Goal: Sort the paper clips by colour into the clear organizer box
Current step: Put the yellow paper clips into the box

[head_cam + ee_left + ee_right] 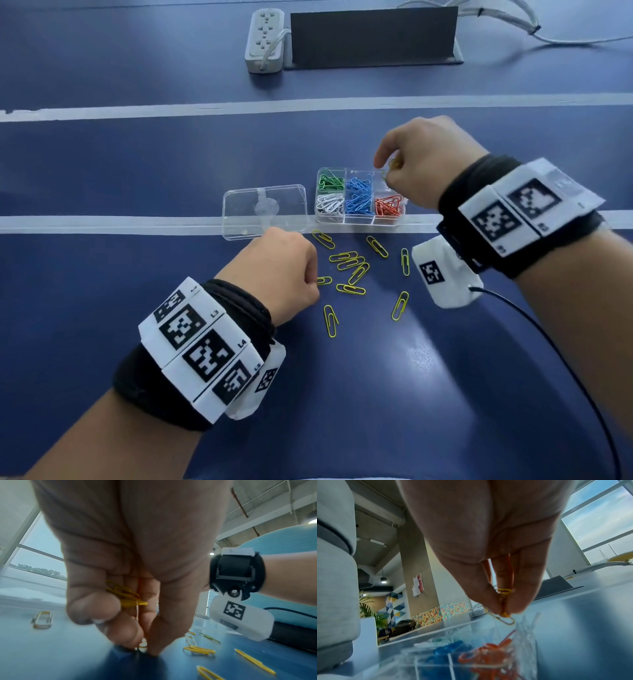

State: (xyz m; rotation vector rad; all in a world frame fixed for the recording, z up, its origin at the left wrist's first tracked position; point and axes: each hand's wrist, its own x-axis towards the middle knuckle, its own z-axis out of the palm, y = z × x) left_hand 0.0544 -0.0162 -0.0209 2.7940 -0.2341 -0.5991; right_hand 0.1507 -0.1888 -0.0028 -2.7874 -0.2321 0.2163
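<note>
Fingers of my right hand (416, 161) pinching yellow clips (505, 613) above the box (359, 219) (far right compartment), left hand (286, 265) clutching clips (127, 595), fingertips (155, 651) on the table (411, 377) among loose yellow ones (351, 270).

right hand (416, 164) hides far-right compartment of organizer box (359, 219); left hand (130, 561) fingertips blurred
</note>
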